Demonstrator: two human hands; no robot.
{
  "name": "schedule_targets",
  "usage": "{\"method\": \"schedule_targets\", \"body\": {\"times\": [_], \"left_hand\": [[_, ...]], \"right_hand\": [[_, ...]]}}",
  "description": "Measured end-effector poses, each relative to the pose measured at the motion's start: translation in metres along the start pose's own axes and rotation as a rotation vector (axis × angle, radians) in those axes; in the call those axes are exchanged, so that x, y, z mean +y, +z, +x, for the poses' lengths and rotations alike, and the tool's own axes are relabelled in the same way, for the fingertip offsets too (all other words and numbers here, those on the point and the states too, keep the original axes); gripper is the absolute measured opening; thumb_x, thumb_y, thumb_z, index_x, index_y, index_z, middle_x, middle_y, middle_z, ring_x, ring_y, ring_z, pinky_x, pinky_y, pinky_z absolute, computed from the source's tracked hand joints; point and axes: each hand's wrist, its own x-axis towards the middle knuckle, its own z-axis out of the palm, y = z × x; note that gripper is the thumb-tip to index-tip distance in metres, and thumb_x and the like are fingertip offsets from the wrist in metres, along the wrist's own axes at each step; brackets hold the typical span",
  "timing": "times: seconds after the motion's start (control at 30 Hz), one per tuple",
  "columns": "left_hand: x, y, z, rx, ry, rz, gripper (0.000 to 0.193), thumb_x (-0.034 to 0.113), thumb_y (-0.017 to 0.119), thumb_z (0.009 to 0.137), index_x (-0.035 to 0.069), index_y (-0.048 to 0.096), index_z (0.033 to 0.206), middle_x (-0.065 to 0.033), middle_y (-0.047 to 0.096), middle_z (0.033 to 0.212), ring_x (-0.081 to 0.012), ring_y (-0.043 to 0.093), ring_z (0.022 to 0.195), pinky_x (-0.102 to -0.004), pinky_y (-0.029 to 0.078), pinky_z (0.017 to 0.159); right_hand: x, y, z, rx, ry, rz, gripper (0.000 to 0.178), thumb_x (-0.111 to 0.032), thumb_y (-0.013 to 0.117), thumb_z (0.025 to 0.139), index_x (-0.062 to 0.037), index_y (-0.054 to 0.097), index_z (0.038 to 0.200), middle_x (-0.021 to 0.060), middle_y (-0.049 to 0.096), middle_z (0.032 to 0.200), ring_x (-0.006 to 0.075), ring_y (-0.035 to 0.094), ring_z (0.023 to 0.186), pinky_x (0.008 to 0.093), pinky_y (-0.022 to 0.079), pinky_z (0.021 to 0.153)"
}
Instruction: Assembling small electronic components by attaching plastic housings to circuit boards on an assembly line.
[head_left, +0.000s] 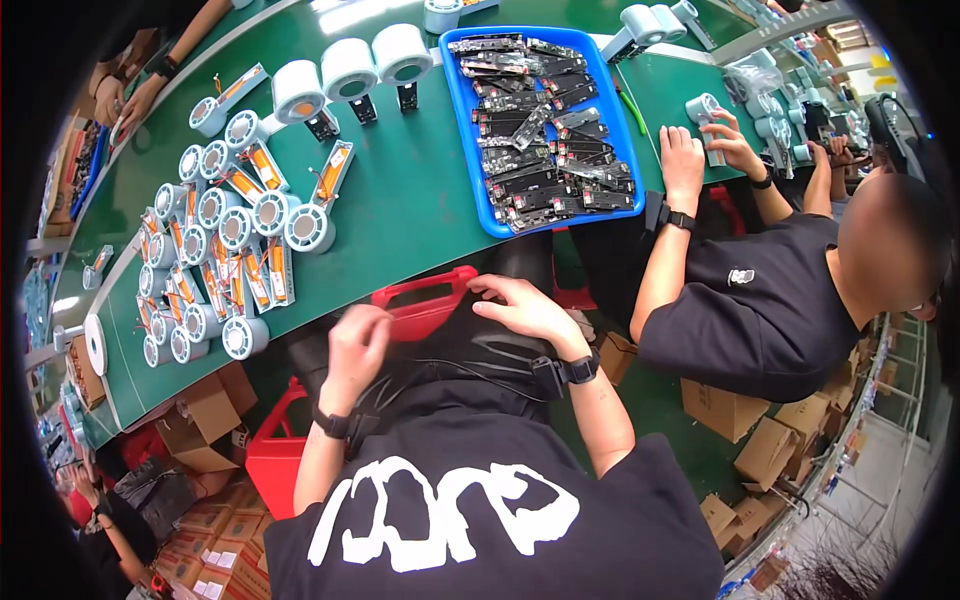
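My left hand (358, 340) hovers over my lap, blurred, its fingers bent. Whether it holds anything does not show. My right hand (525, 305) is above my lap at the table's near side, its fingers apart and nothing visible in them. Between the hands is a red plastic stool (425, 312). On the green table (400, 180), beyond my left hand, lies a cluster of pale blue fan-like housings (236, 228) with round heads and orange parts in their handles. Ahead of my right hand is a blue tray (468, 150) filled with dark narrow electronic strips (530, 130).
Several larger round-headed pale blue units (350, 70) stand at the back. To my right a co-worker (760, 290) handles a similar housing (702, 108). Another person's hands (125, 105) are at far left. Cardboard boxes (725, 408) and a red stool (278, 440) stand below table height.
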Motion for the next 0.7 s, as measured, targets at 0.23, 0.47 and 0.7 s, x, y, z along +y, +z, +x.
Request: {"method": "schedule_targets", "body": {"times": [0.23,0.47,0.7], "left_hand": [[-0.122,0.077,0.029,-0.675,-0.242,0.265,0.049,0.03,0.073,0.087,0.002,0.062,0.126,-0.0205,0.066,0.12,-0.0359,0.063,0.112,-0.0439,0.049,0.098],[-0.113,0.069,0.066,-0.917,-0.025,0.335,0.059,0.038,0.076,0.085,0.004,0.061,0.131,-0.0203,0.063,0.13,-0.0365,0.061,0.117,-0.0443,0.047,0.101],[-0.06,0.045,0.144,-0.834,-0.196,0.189,0.052,0.033,0.074,0.087,0.005,0.062,0.129,-0.0198,0.066,0.124,-0.0363,0.063,0.111,-0.0436,0.049,0.098]], "right_hand": [[-0.102,-0.056,-0.052,0.095,-0.218,-0.16,0.038,-0.019,0.069,0.091,-0.0005,0.063,0.124,0.0174,0.068,0.117,0.0334,0.066,0.108,0.0397,0.052,0.096],[-0.121,-0.101,-0.044,0.545,0.018,-0.321,0.03,-0.005,0.068,0.089,0.0,0.066,0.118,0.0147,0.07,0.11,0.0279,0.069,0.096,0.0341,0.054,0.086],[-0.106,-0.106,0.028,0.712,-0.048,-0.626,0.025,-0.004,0.068,0.089,-0.0009,0.068,0.114,0.0165,0.07,0.105,0.0303,0.069,0.092,0.0363,0.054,0.083]]}}
